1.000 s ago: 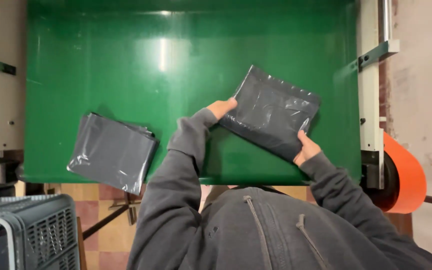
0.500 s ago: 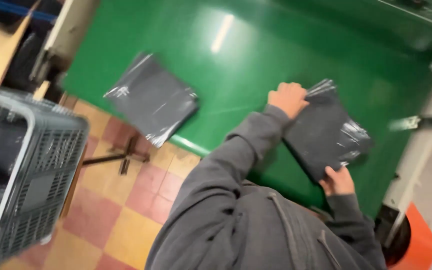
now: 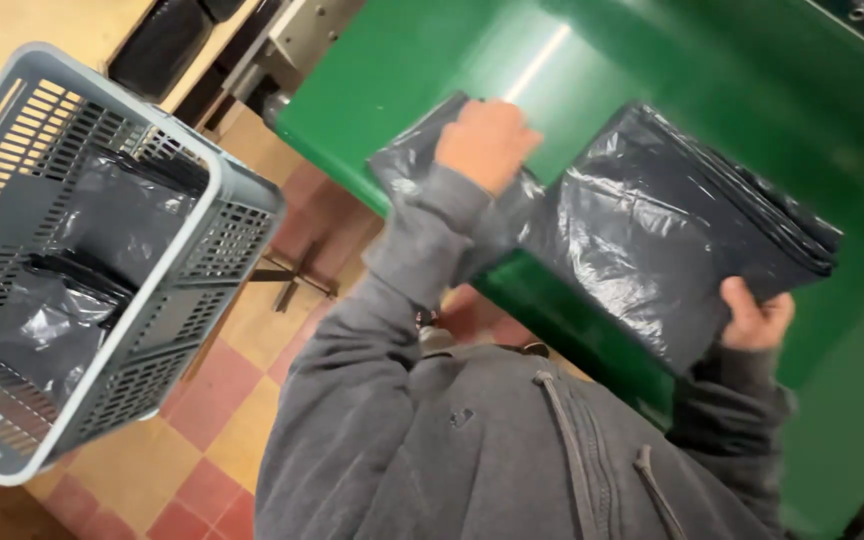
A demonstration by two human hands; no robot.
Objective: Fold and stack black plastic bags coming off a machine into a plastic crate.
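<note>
Nearest the camera, the person's grey zipped hoodie (image 3: 512, 450) filled the lower frame, with a grey slatted crate (image 3: 187, 255) standing on the tiled floor (image 3: 222, 400) to the left, dark plastic bags lying inside it. A moment before, both hands had gripped one flat stack at the right of the green table; by now the view had swung left, and the left hand (image 3: 487, 140) had crossed to the second stack of dark bags (image 3: 407, 165) near the table's left edge, fingers curled down onto it, though whether it had truly clamped the plastic could not be told. The right hand (image 3: 757, 315) kept its pinch on the lower corner of the larger folded stack of black bags (image 3: 652, 240), tilted up off the green table (image 3: 672, 70). Both stacks were thus in hand together, which looked like gathering them.
</note>
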